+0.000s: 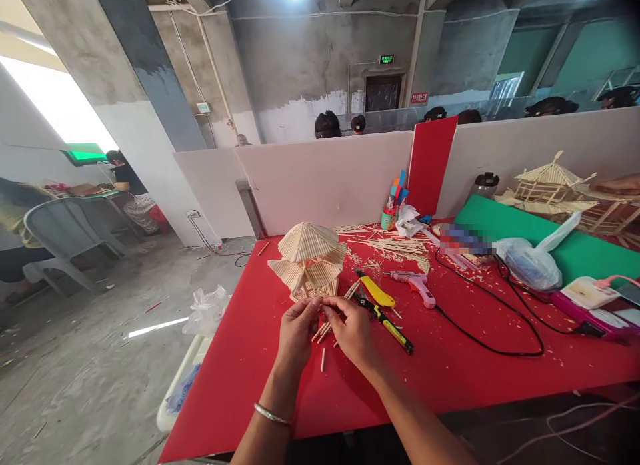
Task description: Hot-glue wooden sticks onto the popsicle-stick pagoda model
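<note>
My left hand [297, 326] and my right hand [353, 330] meet fingertip to fingertip in front of a small pavilion model [309, 246] built of thin wooden sticks. Both hands are closed in a pinch. Whatever sits between the fingertips is too small to make out. Loose wooden sticks [323, 359] lie under and beside my hands on the red table [240, 385]. Close to my right hand are a yellow-handled cutter [377, 291] and a black and yellow hand tool [397, 333], with a pink glue gun [417, 285] further right.
Sticks and shavings [390, 243] litter the table's back. A black cable [493, 348] loops across the right side towards a power strip [590, 318]. A plastic bag [530, 261], green board [480, 218] and larger stick model [550, 181] stand at right. A white partition [325, 178] closes the back.
</note>
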Available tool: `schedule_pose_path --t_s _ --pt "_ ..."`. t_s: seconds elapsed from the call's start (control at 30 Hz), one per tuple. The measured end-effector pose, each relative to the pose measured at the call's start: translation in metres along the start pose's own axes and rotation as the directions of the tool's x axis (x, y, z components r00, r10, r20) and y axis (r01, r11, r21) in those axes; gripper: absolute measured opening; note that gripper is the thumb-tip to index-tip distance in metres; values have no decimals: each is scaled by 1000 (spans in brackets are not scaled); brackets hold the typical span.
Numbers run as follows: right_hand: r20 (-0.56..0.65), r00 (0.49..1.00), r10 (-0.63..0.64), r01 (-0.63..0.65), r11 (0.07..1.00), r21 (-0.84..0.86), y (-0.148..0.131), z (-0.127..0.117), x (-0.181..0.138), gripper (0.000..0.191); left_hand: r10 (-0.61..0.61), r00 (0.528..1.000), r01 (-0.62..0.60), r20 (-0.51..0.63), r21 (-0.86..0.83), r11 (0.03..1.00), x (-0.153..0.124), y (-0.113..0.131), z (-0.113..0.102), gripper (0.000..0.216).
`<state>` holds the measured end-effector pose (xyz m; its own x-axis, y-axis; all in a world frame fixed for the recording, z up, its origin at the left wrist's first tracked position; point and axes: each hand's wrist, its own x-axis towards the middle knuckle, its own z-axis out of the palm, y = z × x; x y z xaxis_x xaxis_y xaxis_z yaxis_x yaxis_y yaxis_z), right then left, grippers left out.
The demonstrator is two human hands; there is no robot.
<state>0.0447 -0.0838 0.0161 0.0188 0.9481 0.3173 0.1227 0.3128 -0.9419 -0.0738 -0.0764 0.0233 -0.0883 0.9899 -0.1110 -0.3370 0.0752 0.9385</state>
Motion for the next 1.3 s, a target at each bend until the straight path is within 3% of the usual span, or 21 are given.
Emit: schedule_pose_path --t_s 0.13,0.27,0.43,0.53,0.6,0.73,0.83,0.93,1.03,1.3 --pt "52 991 123 -130 981 143 -2 -6 2 25 23 1000 -23 6 -52 998 -3 -1 2 42" --pt "104 972 211 -232 932 279 -3 -10 8 29 8 989 -8 147 -3 1000 -7 -6 4 49" --pt "-20 986 168 -154 938 311 1 -21 14 32 84 994 -102 68 318 943 -4 -16 1 33" --pt "-91 993 80 -55 967 249 0 -26 13 31 231 968 -248 94 439 864 -4 -12 2 24" --pt "-94 995 11 3 990 141 -2 -24 11 27 280 956 -291 86 386 875 -6 -6 5 25" --pt "-104 979 -177 171 983 -67 -4 -10 6 19 81 996 -76 -37 107 991 -11 6 13 39" --pt "-126 932 -341 316 931 -184 -5 1 6 17 -10 998 7 -65 -55 998 -11 13 17 42" --pt "-74 889 -452 430 878 -209 -4 5 8 17 -58 992 39 -114 -158 987 -8 18 19 43" --pt "-40 868 -495 478 855 -202 0 6 11 18 -75 986 40 -147 -228 973 -5 20 22 44" --pt "-81 879 -469 434 860 -268 11 15 14 16 -75 968 2 -238 -292 956 -2 17 26 45"
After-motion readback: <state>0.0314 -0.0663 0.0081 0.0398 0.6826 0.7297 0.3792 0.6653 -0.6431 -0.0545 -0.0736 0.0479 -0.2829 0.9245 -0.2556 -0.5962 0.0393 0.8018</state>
